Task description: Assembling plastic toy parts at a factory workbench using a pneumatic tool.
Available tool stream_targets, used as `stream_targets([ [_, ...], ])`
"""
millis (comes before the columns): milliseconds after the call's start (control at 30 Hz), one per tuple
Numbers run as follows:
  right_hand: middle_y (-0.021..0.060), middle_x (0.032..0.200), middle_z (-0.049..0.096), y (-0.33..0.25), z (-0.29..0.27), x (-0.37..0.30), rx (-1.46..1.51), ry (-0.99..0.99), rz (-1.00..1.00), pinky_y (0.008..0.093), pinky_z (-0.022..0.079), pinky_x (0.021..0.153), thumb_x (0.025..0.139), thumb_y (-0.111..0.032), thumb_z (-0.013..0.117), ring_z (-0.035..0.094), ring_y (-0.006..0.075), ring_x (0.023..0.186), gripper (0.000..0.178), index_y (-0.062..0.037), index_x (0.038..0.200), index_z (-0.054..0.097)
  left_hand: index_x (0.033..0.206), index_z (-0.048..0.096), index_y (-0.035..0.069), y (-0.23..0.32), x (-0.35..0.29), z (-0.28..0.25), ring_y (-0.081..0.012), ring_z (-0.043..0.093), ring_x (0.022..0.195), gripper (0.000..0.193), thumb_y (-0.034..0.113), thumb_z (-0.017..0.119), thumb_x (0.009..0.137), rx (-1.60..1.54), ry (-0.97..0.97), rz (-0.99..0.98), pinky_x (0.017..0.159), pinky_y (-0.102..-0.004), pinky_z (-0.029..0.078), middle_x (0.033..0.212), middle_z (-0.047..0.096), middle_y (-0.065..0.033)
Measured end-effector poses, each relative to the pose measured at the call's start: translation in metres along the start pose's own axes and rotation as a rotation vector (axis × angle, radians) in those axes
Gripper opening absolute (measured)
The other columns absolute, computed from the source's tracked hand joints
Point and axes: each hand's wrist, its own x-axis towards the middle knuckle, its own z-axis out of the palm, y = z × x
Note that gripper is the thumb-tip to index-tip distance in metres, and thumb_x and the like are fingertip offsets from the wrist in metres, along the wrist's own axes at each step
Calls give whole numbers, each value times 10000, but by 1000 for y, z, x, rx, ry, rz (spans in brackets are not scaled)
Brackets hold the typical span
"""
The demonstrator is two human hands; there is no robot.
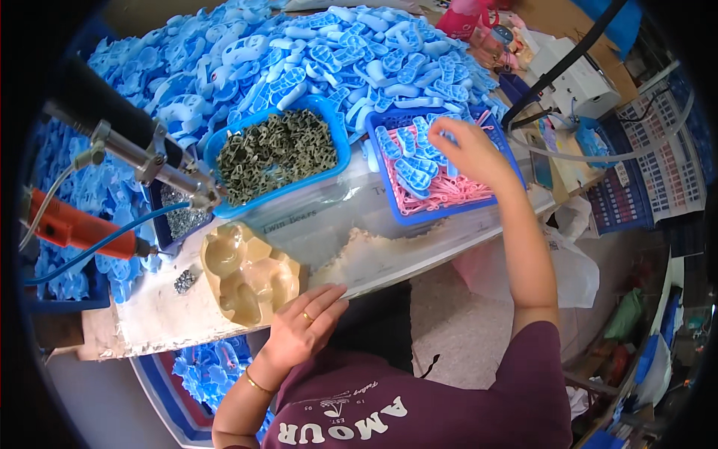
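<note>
My right hand [470, 147] is over a blue plastic basket [419, 218], its fingers curled down among light-blue moulded parts [413, 173]. Light blue shows between finger and thumb, but I cannot make out whether a part is gripped. Under those parts lies a layer of thin pink plastic pieces [449, 199]. My left hand [305, 323] rests at the table's front edge, fingers stretched out and holding nothing. Just beside it stands a tan moulded holder [254, 271] with rounded hollows, in which no part shows.
A blue tray [278, 187] holds dark metal clips. Small silvery screws fill a dark bin [185, 221]; more lie in a small heap [185, 281]. An orange power screwdriver [82, 226] hangs at left on a metal arm. Light-blue parts [247, 56] pile up behind. A white machine [580, 82] stands far right.
</note>
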Motion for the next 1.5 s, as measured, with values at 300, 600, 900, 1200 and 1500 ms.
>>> stream_targets([
  [300,210,922,712,7,50,25,-465,-81,14,437,527,771,869,-359,755,690,380,891,374,-13,1011,733,1094,680,56,-7,-19,-9,-295,699,1031,332,-14,732,775,-20,67,-88,831,-371,596,1205,698,-109],
  [600,100,838,655,-147,72,-22,109,-146,-234,358,515,682,857,-210,784,662,248,741,215,-32,909,676,1071,682,40,-32,-57,-32,-308,700,999,319,-46,760,774,161,326,-281,798,-376,565,1152,709,-131],
  [900,94,868,672,-217,171,-59,-140,-474,-496,415,518,588,856,-359,768,682,296,689,317,-86,882,610,1029,691,33,-44,-86,-60,-307,697,955,235,-59,729,816,230,479,-480,812,-374,563,1110,724,-115],
  [1200,132,974,698,-238,204,-10,402,-565,-374,387,519,743,942,-161,671,674,309,874,178,-36,1065,646,1014,691,33,-50,-105,-65,-296,704,992,215,-83,720,835,199,556,-581,860,-368,551,1109,736,-133],
  [1500,119,1128,696,-235,202,-10,363,-520,-457,397,530,813,921,-4,595,685,336,972,339,-71,1252,628,1042,686,60,-68,-130,-81,-307,695,966,226,-52,705,846,316,575,-600,840,-382,553,1110,730,-103],
])
